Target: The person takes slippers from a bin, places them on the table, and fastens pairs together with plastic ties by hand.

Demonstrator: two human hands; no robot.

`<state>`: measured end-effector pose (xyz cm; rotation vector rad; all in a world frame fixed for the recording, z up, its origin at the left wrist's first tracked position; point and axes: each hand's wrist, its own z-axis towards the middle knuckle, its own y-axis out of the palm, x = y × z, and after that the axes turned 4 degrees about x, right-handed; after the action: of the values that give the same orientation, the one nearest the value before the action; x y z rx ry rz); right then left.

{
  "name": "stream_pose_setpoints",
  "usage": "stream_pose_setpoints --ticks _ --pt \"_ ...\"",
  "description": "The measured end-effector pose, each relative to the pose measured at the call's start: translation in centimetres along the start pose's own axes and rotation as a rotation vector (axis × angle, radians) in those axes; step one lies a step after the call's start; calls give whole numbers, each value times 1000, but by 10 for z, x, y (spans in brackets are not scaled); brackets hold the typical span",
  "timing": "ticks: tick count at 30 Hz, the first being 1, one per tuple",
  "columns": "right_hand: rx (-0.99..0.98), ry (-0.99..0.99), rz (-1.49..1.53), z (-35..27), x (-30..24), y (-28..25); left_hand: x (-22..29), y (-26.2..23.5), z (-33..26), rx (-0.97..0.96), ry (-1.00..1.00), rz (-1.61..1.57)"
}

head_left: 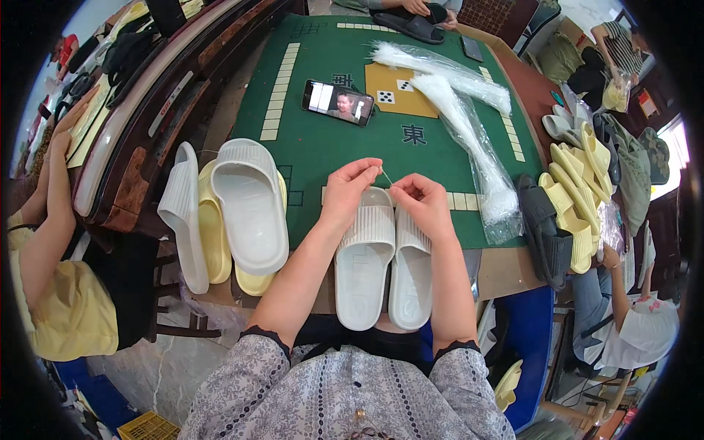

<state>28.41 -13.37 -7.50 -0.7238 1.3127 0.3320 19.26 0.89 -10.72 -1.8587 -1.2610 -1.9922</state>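
A pair of light grey slide slippers stands in front of me at the table's near edge, the left slipper [361,282] beside the right slipper [412,290]. Just above their toe ends, my left hand [349,192] pinches one end of a thin pale strand [387,176]. The other end is pinched in the fingertips of my right hand [424,204]. The strand stretches across the small gap between my hands; whether it passes through the slippers cannot be made out.
Left of my arm sit stacked slippers, grey [253,213] and yellow [213,238]. A lit phone [337,103] lies on the green mat [323,154]. Plastic bags of white strands [469,139] stretch along the right. Beyond are black slides [543,235] and yellow slides [572,213]. Other people sit around.
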Motion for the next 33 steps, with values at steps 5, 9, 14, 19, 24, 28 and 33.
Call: stream_pose_setpoints --ticks 5,9,14,19,24,28,33 --pt "1 13 0 0 0 0 0 2 -1 0 13 -13" --pt "6 9 -12 0 -1 -1 1 2 -1 -1 9 0" --pt "-2 26 0 0 -1 0 -1 0 0 -6 28 -4" --pt "-5 16 -15 1 3 0 -2 0 0 -8 33 -3" --pt "8 21 -2 2 3 -1 -1 2 -1 -10 42 -2" --pt "20 30 -1 1 2 0 -1 1 -1 3 53 10" --pt "18 25 16 1 2 1 -2 -1 0 -1 61 -5"
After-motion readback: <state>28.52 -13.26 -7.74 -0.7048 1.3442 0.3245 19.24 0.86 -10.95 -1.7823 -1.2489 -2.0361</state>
